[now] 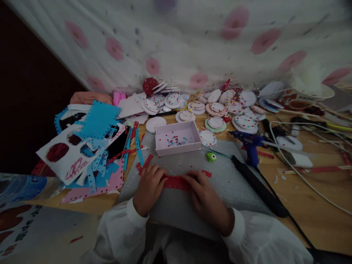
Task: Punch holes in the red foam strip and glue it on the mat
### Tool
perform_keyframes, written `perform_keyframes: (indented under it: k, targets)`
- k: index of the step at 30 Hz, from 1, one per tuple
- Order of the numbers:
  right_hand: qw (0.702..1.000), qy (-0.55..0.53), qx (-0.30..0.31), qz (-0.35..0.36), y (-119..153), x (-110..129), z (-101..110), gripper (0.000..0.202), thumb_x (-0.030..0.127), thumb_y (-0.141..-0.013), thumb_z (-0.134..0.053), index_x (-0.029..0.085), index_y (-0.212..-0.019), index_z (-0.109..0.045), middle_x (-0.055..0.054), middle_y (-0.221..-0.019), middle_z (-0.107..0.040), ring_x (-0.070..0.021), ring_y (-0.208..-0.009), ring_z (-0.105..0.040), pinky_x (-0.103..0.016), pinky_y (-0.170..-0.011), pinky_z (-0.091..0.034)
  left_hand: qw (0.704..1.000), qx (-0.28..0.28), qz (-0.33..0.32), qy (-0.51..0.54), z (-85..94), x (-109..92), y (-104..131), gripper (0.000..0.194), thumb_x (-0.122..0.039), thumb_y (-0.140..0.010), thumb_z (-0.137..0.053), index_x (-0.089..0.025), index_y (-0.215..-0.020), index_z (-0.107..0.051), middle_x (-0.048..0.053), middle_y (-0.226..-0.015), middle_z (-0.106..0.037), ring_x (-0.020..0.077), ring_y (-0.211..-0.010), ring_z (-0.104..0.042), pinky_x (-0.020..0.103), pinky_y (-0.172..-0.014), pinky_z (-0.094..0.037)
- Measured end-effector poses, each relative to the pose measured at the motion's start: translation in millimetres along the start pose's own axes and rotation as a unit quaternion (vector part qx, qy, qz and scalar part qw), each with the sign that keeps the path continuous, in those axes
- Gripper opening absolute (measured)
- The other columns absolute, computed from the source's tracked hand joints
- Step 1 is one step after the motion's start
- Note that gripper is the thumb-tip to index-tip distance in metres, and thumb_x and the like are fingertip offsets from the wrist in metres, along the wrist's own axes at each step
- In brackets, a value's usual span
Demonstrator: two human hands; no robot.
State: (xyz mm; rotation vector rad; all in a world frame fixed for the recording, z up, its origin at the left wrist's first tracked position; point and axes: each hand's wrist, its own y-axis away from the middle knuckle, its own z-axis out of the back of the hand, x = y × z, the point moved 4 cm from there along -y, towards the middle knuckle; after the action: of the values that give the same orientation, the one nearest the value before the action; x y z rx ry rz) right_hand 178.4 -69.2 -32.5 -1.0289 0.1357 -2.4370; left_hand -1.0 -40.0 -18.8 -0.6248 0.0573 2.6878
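— Sleeves (pixel 121 227), white, lower centre of the frame: ours. Next item?

— Left hand (pixel 150 189) and right hand (pixel 205 200), both resting on the grey cutting mat (pixel 233 183). Between them we hold the red paper strip (pixel 176 182), lying flat on the mat in the lower middle of the frame.

— Fingers?

— Curled down over each end of the strip, pressing or pinching it; we cannot tell which (the fingertips hide the contact).

— Handling notes?

— We judge it light, thin and limp, punched along its length, so likely to tear at the holes. Best taken by both ends, kept flat, no hard pull.

— Nearby stock?

— Pink tray (pixel 178 138) with confetti dots, centre; small green punch (pixel 211 157) just right of it; blue glue gun (pixel 251 145) further right; blue punched offcuts (pixel 97 121) at left; decorated paper discs (pixel 217 106) along the top edge of the table.
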Motion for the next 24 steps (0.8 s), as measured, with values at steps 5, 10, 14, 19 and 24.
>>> perform_keyframes:
  k: [5, 10, 14, 19, 24]
  targets:
    - [0.996, -0.065, 0.05, -0.035, -31.6, -3.0, 8.2, 0.018, 0.022, -0.089, -0.053, 0.018, -0.102, -0.066, -0.009, -0.097, -0.061, -0.023, -0.094, -0.053, -0.038, -0.083, -0.044, 0.988, 0.022, -0.048, 0.147, 11.7, -6.0, -20.3, 0.006, -0.015, -0.087, -0.056, -0.018, -0.081, -0.056, 0.002, -0.086, -0.057, 0.0185, -0.087, -0.053, 0.032, -0.079, -0.042]
    - [0.972, -0.194, 0.088, -0.101, -52.1, -18.8, 6.3, 0.029, 0.034, -0.093, -0.047, 0.016, -0.081, -0.066, -0.002, -0.071, -0.063, -0.0138, -0.065, -0.054, -0.025, -0.06, -0.041, 0.953, 0.062, -0.025, 0.296, 21.2, 3.4, -55.5, 0.011, -0.027, -0.083, -0.062, -0.017, -0.089, -0.062, 0.002, -0.086, -0.063, 0.0154, -0.082, -0.058, 0.026, -0.075, -0.045]
    - [0.946, -0.268, 0.096, -0.159, -47.6, -25.3, 6.0, 0.037, 0.044, -0.091, -0.047, 0.015, -0.078, -0.066, -0.001, -0.067, -0.06, -0.0124, -0.062, -0.051, -0.023, -0.057, -0.039, 0.933, 0.103, 0.013, 0.344, 6.6, 16.9, -67.3, 0.02, -0.032, -0.084, -0.058, -0.015, -0.08, -0.066, 0.002, -0.076, -0.066, 0.0144, -0.073, -0.059, 0.024, -0.066, -0.046]
    - [0.89, -0.354, 0.173, -0.231, -42.0, -22.5, 3.1, 0.048, 0.057, -0.087, -0.046, 0.016, -0.067, -0.061, 0.002, -0.061, -0.051, -0.0104, -0.057, -0.044, -0.022, -0.053, -0.035, 0.92, 0.121, 0.028, 0.371, -4.8, 25.8, -66.0, 0.022, -0.034, -0.081, -0.061, -0.013, -0.076, -0.068, 0.003, -0.073, -0.068, 0.0136, -0.067, -0.061, 0.022, -0.062, -0.047]
    - [0.873, -0.357, 0.216, -0.252, -41.9, -20.7, -4.3, 0.053, 0.063, -0.086, -0.041, 0.019, -0.057, -0.044, 0.004, -0.055, -0.036, -0.009, -0.053, -0.034, -0.023, -0.05, -0.03, 0.906, 0.174, 0.0, 0.386, -7.1, 24.6, -61.3, 0.019, -0.031, -0.081, -0.062, -0.014, -0.075, -0.069, 0.003, -0.073, -0.069, 0.0131, -0.068, -0.061, 0.022, -0.064, -0.047]
